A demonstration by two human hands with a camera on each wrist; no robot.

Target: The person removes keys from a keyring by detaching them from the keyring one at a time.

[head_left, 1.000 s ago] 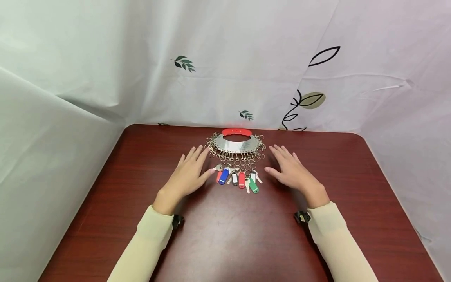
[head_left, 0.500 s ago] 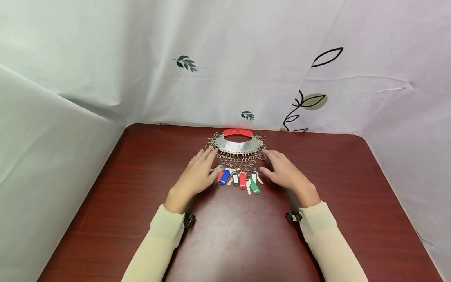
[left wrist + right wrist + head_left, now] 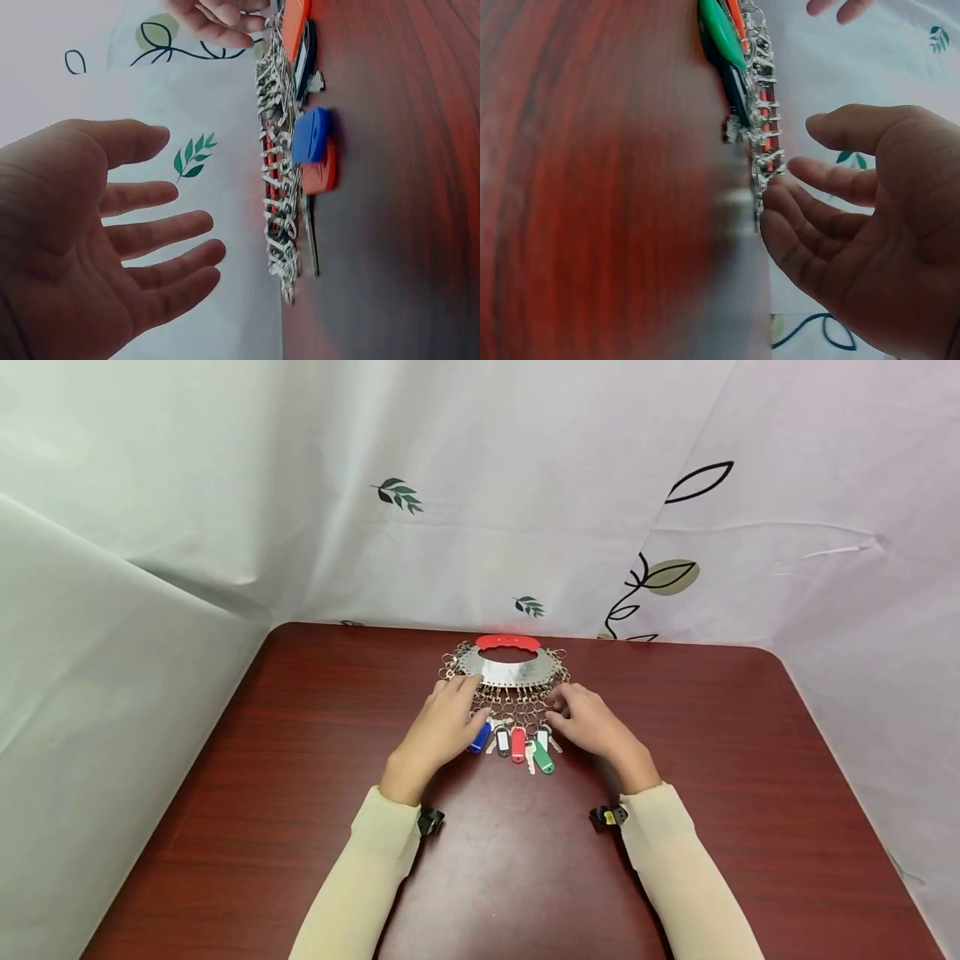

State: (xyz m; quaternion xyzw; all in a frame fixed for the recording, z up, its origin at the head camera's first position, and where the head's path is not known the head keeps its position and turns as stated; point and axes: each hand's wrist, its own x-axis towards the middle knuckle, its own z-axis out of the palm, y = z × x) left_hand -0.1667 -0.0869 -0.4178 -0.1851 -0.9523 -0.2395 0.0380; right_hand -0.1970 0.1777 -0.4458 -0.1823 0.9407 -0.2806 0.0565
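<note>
A curved metal key holder [image 3: 517, 673] with a red handle [image 3: 507, 642] lies toward the table's far edge, fringed with clips and split rings. Keys hang toward me with coloured tags: a blue tag [image 3: 481, 739], a red tag [image 3: 518, 745] and a green tag [image 3: 543, 758]. My left hand [image 3: 442, 724] hovers over the holder's left side, fingers spread and nothing in the palm, and hides some rings. At the right side, my right hand [image 3: 592, 722] has loosely bent fingers, with fingertips right by the clips [image 3: 765, 112] in the right wrist view.
A dark red-brown table [image 3: 495, 877] lies under everything. White cloth [image 3: 480, 527] with printed leaves hangs behind its far edge and along both sides. Each wrist wears a small black camera, such as the left wrist camera [image 3: 431, 822].
Both hands have moved inward, toward each other, from either side of the key holder to over its left and right ends. The right fingers have bent more. The holder stays in place.
</note>
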